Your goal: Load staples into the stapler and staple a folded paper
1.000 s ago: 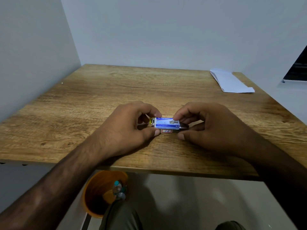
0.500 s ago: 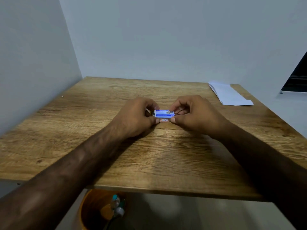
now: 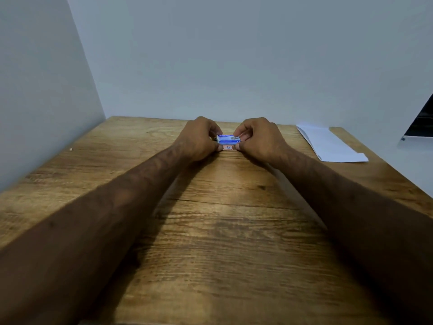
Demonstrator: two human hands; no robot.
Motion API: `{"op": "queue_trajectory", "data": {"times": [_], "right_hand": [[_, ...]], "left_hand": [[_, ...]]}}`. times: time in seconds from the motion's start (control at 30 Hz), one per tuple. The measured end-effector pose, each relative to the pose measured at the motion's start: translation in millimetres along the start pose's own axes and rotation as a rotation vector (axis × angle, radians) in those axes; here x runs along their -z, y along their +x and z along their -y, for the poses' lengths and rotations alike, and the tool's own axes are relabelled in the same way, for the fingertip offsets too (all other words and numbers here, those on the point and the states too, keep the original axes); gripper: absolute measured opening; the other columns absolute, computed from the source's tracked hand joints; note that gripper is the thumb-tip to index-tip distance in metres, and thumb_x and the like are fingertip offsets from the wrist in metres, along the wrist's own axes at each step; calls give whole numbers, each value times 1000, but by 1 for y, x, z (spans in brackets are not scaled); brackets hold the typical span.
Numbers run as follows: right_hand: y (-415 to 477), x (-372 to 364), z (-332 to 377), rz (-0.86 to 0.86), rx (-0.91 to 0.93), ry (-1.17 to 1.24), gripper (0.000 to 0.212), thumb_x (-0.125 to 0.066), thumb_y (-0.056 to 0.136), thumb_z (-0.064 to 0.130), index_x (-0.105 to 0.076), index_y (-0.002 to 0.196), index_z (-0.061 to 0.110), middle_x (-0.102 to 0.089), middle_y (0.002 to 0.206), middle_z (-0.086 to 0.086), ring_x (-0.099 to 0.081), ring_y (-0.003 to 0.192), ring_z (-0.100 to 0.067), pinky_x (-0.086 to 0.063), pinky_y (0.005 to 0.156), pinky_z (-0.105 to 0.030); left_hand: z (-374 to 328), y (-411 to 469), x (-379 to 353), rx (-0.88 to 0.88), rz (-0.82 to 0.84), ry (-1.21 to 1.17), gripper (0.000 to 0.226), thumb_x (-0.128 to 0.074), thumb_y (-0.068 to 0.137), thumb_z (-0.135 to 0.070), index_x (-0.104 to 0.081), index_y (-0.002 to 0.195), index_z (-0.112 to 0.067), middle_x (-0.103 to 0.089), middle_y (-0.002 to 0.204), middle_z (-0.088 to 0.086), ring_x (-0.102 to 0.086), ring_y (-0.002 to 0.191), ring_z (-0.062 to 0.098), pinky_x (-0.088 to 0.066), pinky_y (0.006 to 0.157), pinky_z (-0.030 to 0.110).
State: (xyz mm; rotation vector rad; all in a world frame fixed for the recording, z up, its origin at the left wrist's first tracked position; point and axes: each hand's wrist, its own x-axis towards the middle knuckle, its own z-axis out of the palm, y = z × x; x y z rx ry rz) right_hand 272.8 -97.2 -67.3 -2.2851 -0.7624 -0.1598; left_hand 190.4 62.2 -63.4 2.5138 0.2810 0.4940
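A small blue and white staple box (image 3: 228, 140) with an orange label on its near side sits far out on the wooden table (image 3: 210, 231). My left hand (image 3: 199, 139) pinches its left end and my right hand (image 3: 257, 139) pinches its right end, thumbs on the near side. A folded white paper (image 3: 330, 145) lies at the table's far right, apart from both hands. A dark bit shows at the box's left end behind my left fingers; I cannot tell what it is. No stapler is clearly visible.
Grey walls close the table on the left and at the back. A dark framed panel (image 3: 421, 123) sits on the right wall. A tiny white speck (image 3: 71, 149) lies near the table's left edge.
Both hands have slid the staple box away from me toward the back of the table, arms stretched out. The view has tilted up, so the orange bin below the table is out of sight.
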Motion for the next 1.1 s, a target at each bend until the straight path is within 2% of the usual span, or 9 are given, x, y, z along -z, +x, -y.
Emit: {"op": "queue_trajectory", "data": {"times": [0.17,0.57,0.7,0.8,0.9,1.03,1.1], "right_hand": [[31,-14,-4,-63,-14,-66,19,-80,79,15,-71,91,27,-74,94,3,-67,88,-12,-55,72,-27],[65,-34,-3,-112,-19,-90,20,-72,86,16,-67,105,21,-73,116,-6,-64,104,-21,-59,82,-38],[67,-34,-5,-95,-32,-99,26,-74,86,19,-67,112,21,-72,120,-6,-63,106,-20,-57,81,-31],[64,-30,-6,-55,-15,-92,45,-75,84,16,-63,127,19,-67,129,-8,-61,114,-22,-47,83,-25],[55,-26,-7,-46,-19,-90,69,-75,83,14,-47,146,18,-54,144,-12,-54,126,-26,-39,86,-23],[41,-18,-9,-30,-44,-105,80,-76,82,16,-36,151,18,-44,149,-12,-55,124,-25,-40,85,-24],[31,-12,-11,-19,-56,-114,80,-75,81,19,-35,151,18,-42,150,-11,-55,124,-25,-41,86,-26]], "left_hand": [[9,32,-8,33,-33,-29,36,-81,82,-16,-73,117,-13,-73,117,5,-60,96,10,-43,77,20],[20,75,-15,85,-56,-55,38,-79,85,-17,-70,122,-12,-71,124,7,-64,115,18,-45,83,23],[20,79,-16,101,-41,-60,42,-79,85,-15,-69,125,-14,-70,128,7,-64,118,19,-46,86,25],[20,76,-16,137,-43,-75,64,-82,82,-15,-58,140,-18,-63,139,7,-59,127,21,-45,100,30],[23,66,-14,188,-47,-139,88,-85,77,-13,-41,153,-20,-52,151,9,-56,132,25,-43,112,35],[22,51,-10,174,12,-137,99,-85,79,-13,-27,158,-21,-46,155,10,-60,125,26,-48,109,42],[20,43,-6,177,13,-86,104,-86,78,-19,-22,159,-19,-44,154,13,-57,129,27,-48,109,42]]}}
